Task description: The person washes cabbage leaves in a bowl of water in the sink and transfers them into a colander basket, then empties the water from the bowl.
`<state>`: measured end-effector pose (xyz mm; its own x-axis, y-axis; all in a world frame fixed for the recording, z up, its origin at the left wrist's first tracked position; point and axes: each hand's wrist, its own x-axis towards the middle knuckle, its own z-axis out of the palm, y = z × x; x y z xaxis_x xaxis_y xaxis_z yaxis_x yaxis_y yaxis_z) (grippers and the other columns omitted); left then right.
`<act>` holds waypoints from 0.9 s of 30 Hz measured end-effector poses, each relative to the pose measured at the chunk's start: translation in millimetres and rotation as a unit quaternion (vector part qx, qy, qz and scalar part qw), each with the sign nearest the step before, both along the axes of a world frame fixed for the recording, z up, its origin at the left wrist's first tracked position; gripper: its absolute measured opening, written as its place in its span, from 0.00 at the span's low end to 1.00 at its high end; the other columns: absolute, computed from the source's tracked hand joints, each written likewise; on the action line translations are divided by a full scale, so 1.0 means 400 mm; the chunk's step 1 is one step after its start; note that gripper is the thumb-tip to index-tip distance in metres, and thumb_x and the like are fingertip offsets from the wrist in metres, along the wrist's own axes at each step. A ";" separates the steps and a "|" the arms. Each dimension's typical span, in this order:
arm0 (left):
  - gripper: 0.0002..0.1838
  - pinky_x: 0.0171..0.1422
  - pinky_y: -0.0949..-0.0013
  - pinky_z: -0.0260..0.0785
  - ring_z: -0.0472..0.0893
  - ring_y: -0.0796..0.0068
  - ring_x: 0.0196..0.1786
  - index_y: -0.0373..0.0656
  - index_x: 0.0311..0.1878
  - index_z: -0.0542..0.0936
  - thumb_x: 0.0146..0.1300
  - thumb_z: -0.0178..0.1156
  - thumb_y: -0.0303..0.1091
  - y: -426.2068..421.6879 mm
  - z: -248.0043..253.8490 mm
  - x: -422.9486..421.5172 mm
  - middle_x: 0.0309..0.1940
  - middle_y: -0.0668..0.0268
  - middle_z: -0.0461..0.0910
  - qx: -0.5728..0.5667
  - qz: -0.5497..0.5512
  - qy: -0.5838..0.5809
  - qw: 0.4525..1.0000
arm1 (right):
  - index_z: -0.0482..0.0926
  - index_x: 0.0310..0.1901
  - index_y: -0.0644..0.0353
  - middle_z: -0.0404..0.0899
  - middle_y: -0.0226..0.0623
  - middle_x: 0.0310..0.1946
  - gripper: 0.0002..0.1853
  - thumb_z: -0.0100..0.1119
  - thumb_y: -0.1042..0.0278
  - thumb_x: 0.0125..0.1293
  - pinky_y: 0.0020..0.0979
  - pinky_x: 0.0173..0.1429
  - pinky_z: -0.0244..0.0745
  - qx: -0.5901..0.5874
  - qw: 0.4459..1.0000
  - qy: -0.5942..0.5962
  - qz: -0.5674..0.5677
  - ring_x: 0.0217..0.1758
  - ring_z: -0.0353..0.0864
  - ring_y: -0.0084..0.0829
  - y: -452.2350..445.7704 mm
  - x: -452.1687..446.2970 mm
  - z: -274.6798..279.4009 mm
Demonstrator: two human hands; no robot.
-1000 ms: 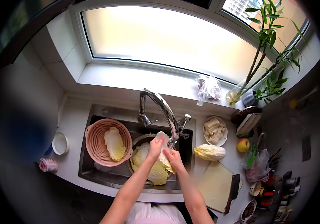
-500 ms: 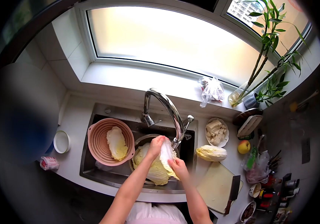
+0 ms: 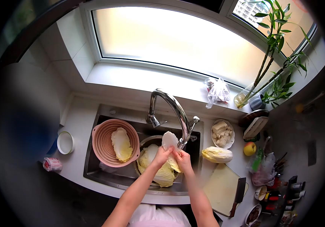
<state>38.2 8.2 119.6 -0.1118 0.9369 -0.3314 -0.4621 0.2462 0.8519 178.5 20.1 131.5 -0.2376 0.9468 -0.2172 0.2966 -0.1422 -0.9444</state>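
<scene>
Beneath the tap (image 3: pixel 177 109), my left hand (image 3: pixel 163 155) and my right hand (image 3: pixel 182 159) grip one napa cabbage leaf (image 3: pixel 169 140) close together. Its white base points up towards the tap, and yellow frill shows below my fingers. Under my hands, more cabbage leaves (image 3: pixel 163 177) lie in a round metal basin (image 3: pixel 147 139) in the sink (image 3: pixel 105 174). To the left, a pink colander (image 3: pixel 101 149) holds a single cabbage leaf (image 3: pixel 121 144). Whether water is running I cannot tell.
Right of the sink lie a small napa cabbage (image 3: pixel 217 155), a plate of tofu (image 3: pixel 223 133), and a cutting board (image 3: pixel 219 189) with a cleaver (image 3: pixel 238 196). An apple (image 3: pixel 249 148) sits further right. A white bowl (image 3: pixel 65 143) stands at the left.
My hands have drawn closer together on the leaf; the left has moved slightly down and right. The leaf's white end now stands above my fingers. The whole view has shifted a little.
</scene>
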 end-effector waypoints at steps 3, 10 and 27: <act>0.14 0.47 0.71 0.69 0.77 0.78 0.41 0.33 0.46 0.79 0.64 0.61 0.35 -0.027 -0.027 -0.074 0.39 0.66 0.81 -0.022 0.094 0.064 0.993 | 0.79 0.39 0.65 0.76 0.24 0.22 0.08 0.57 0.68 0.67 0.20 0.30 0.68 0.016 0.992 -0.038 0.120 0.25 0.70 0.13 -0.009 -0.020 -0.030; 0.15 0.50 0.69 0.70 0.78 0.72 0.45 0.32 0.53 0.73 0.66 0.52 0.27 -0.090 -0.055 -0.432 0.45 0.61 0.79 -0.015 0.218 0.159 0.963 | 0.80 0.41 0.65 0.80 0.36 0.23 0.10 0.58 0.67 0.64 0.31 0.34 0.74 0.026 0.991 -0.104 0.078 0.26 0.79 0.29 -0.062 -0.036 -0.157; 0.15 0.48 0.71 0.73 0.82 0.72 0.39 0.31 0.49 0.77 0.65 0.56 0.33 -0.119 -0.044 -0.251 0.36 0.59 0.83 -0.065 0.056 0.169 0.982 | 0.61 0.65 0.61 0.74 0.51 0.52 0.28 0.46 0.72 0.61 0.39 0.51 0.78 -0.175 0.975 0.119 -0.070 0.48 0.80 0.48 -0.020 -0.077 -0.164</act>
<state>-62.3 -39.4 102.0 -0.3354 0.8649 -0.3736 -0.1883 0.3270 0.9261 147.7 12.2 65.9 -0.1952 0.8509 -0.4877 0.0300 -0.4919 -0.8702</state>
